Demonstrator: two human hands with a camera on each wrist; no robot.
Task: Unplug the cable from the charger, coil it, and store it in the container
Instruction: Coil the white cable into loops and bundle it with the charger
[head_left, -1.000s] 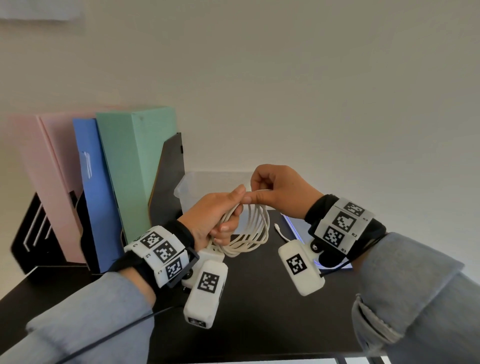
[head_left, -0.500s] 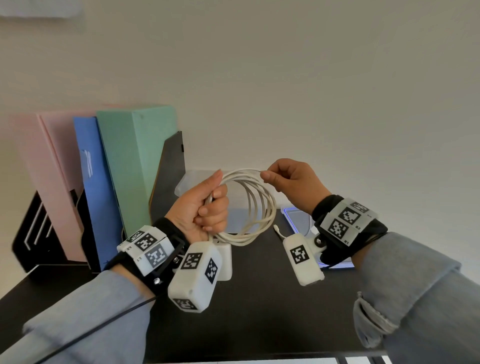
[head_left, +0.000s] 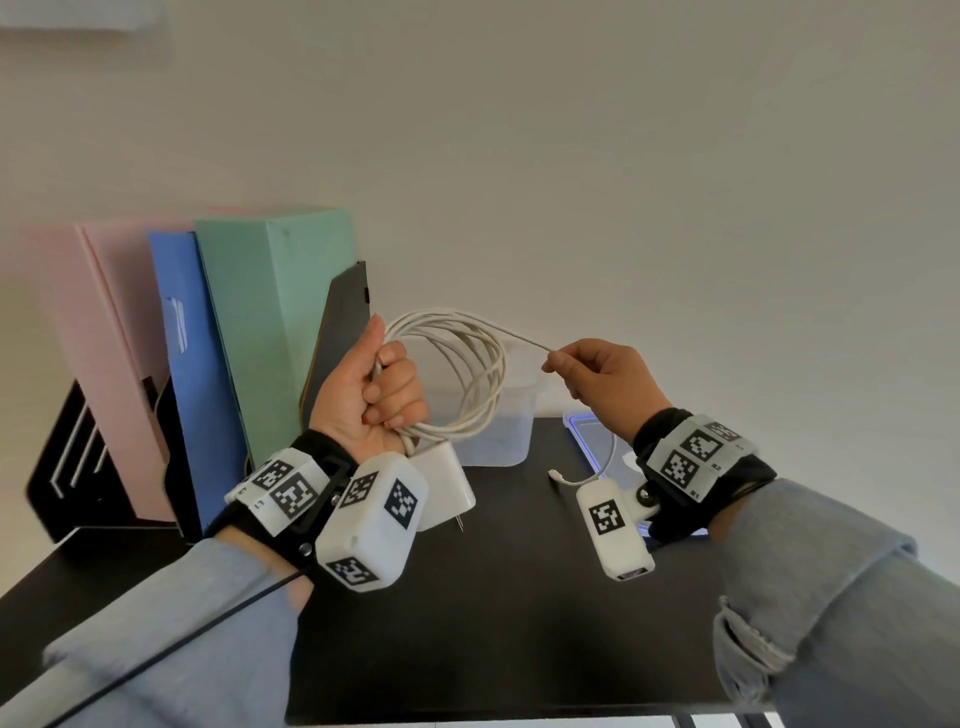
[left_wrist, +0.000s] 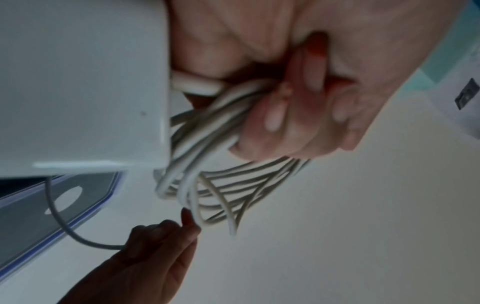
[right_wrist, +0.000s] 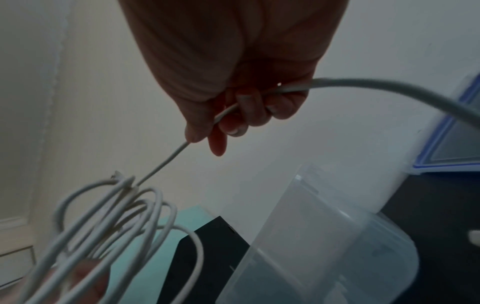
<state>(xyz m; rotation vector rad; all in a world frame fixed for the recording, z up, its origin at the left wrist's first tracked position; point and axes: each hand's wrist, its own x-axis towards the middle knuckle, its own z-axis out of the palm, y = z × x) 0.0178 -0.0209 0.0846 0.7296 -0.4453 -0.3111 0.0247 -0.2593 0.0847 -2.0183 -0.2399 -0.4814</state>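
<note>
We see the left hand (head_left: 371, 400) raised above the dark surface (head_left: 493, 597), its fingers curled tight round a bundle of white cable (head_left: 467, 374) wound into several loops. The white charger (head_left: 447, 483) hangs just below that fist, partly hidden behind the wrist camera; in the left wrist view the cable's thick end sits right against the charger's side, though we cannot tell whether it is plugged in. The right hand (head_left: 605, 382) is held off to the right, apart from the coil, with its thumb and fingers pinching a single strand that runs straight from the top of the loops. The rest of the cable drops behind that hand, and its small plug (head_left: 555, 474) lies on the surface. The clear plastic container (head_left: 498, 431) stands open behind the coil, with a blue-edged lid (head_left: 587, 431) just to its right. Pink, blue and green folders (head_left: 218, 364) stand upright at the left.
</note>
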